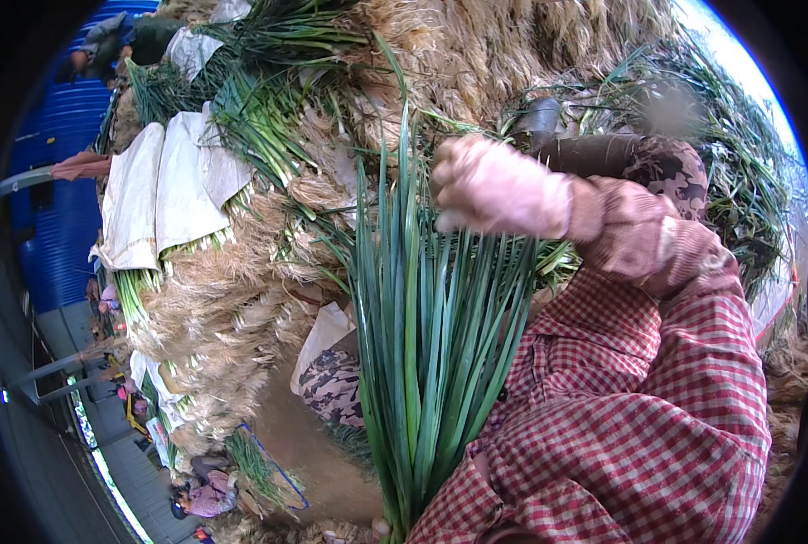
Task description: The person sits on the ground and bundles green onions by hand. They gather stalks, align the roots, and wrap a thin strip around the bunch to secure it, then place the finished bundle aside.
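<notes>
A bunch of green onions (417, 326) stands upright before me, leaf tips up, fanned wide at the top and narrow at the bottom. At the picture's lower edge only a sliver of my left hand (380, 528) shows, around the bunch's narrow lower end; the rest is hidden. My right hand (489, 187), in a pinkish knit glove, is raised beside the leaf tips. Its fingers look curled but are motion-blurred, and I cannot tell whether anything is in them. My camouflage-clad knees (672, 173) show on both sides of the bunch.
Rooty green onions (220, 306) lie heaped at left, partly under white woven sacks (172, 183). More roots (512, 41) rise behind. Loose leaves (737, 163) cover the right side. A co-worker (206, 495) sits lower left near a blue-edged leaf pile (257, 462); another person (101, 41) is upper left.
</notes>
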`<action>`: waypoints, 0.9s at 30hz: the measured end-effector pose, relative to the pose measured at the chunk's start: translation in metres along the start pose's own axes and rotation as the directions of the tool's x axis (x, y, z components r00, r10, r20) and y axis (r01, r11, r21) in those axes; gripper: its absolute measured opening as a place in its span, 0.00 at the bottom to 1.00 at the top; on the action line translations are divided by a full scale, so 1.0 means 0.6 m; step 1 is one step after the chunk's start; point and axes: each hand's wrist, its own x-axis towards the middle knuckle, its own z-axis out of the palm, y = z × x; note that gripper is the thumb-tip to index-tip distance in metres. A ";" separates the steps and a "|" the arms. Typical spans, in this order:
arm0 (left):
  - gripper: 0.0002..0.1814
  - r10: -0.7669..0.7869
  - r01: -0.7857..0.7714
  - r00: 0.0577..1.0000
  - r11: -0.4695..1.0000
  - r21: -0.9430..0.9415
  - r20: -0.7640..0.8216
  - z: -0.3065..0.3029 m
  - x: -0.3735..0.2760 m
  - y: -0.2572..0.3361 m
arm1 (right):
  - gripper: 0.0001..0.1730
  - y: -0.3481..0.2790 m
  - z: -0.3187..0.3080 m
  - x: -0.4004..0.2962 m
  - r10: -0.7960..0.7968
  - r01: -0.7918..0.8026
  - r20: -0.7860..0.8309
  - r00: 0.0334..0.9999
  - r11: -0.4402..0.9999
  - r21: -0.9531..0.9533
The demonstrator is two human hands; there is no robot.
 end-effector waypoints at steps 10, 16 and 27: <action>0.36 -0.007 0.008 0.998 1.000 0.015 -0.067 0.000 -0.010 -0.007 | 0.08 -0.020 0.067 0.006 -0.007 -0.326 0.330 0.944 0.123 0.937; 0.35 -0.017 0.019 0.996 1.000 0.019 -0.085 -0.003 -0.018 -0.016 | 0.13 0.023 -0.007 -0.022 0.134 -0.334 0.428 0.894 -0.439 0.835; 0.33 -0.018 0.025 0.995 0.996 0.081 -0.096 -0.018 -0.005 0.001 | 0.16 0.299 -0.043 -0.149 0.685 -0.577 0.181 0.706 0.704 -0.414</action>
